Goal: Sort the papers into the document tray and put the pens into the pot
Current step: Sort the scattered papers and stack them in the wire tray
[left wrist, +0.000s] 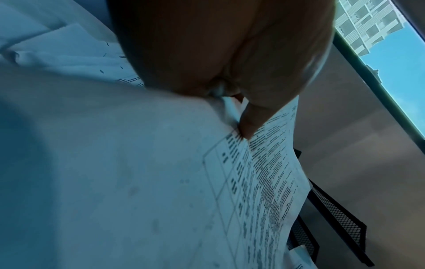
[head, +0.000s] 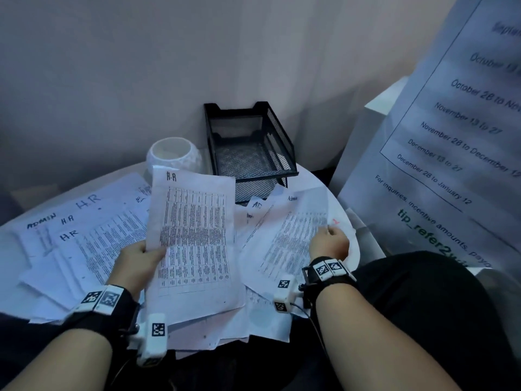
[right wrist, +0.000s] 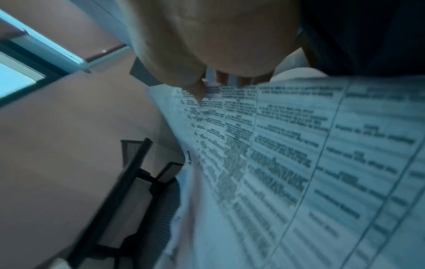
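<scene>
Left hand (head: pixel 137 256) pinches a printed sheet headed "H-R" (head: pixel 194 235) by its left edge, thumb on top, holding it raised over the paper pile (head: pixel 84 235) spread across the round white table (head: pixel 353 249). Right hand (head: pixel 329 244) pinches the right edge of another printed sheet (head: pixel 287 238), lifted at a slant. Black mesh document tray (head: pixel 248 142) stands at the table's far edge, white pot (head: pixel 174 155) just left of it.

Black wire-mesh metal document tray (head: pixel 251 153), matt white ceramic-looking pot (head: pixel 174 155), thin printed papers (head: pixel 194 238).
</scene>
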{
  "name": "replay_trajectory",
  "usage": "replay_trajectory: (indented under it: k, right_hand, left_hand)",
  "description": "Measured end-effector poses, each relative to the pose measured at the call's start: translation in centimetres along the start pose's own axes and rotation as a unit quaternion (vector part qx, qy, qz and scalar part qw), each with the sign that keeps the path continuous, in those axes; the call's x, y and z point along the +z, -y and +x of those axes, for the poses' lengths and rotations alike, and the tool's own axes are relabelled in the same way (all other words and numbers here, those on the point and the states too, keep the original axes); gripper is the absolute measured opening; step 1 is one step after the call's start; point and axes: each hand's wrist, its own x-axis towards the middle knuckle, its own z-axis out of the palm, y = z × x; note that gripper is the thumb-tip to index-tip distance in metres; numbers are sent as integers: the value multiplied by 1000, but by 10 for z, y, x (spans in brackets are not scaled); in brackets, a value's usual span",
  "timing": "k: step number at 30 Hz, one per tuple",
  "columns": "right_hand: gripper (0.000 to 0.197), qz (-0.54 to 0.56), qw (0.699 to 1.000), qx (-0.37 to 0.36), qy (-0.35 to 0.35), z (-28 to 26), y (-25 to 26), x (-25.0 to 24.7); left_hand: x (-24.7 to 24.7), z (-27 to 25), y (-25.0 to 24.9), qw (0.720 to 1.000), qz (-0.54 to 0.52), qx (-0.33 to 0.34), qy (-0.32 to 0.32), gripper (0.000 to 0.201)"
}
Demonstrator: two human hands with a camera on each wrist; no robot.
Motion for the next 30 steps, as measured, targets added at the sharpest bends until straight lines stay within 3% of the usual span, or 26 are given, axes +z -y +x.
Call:
replay_trajectory:
  k: [7, 13, 18, 21, 25, 27, 30]
  right_hand:
    - [20, 144, 975, -139, -92, -19, 70, -13]
    - [3, 254, 943, -210, -37, -34, 108, -20]
    - [8, 249, 963, -68, 75, -38, 92, 5]
    - [21, 178, 968, -35, 175, -44, 67, 22]
    - [14, 103, 954, 9, 282, -74, 40, 28]
    - [11, 91, 947, 31, 308, -89, 31, 32]
    - [8, 88, 952, 37, 290, -96, 21, 40]
  left_hand:
    - [-4, -3, -4, 998, 28, 12, -50, 15]
    - [-10, -6, -7, 998, 8, 20, -60, 15]
    - [-10, -10, -18, 998, -40, 44, -7, 14]
    - [-10, -11, -22, 994, -92, 37, 43, 27]
    - [-1, -19, -28, 987, -133, 13, 95, 22]
    - [4, -22, -27, 983, -149, -13, 107, 28]
    - [11, -26, -25, 976, -166, -52, 132, 52]
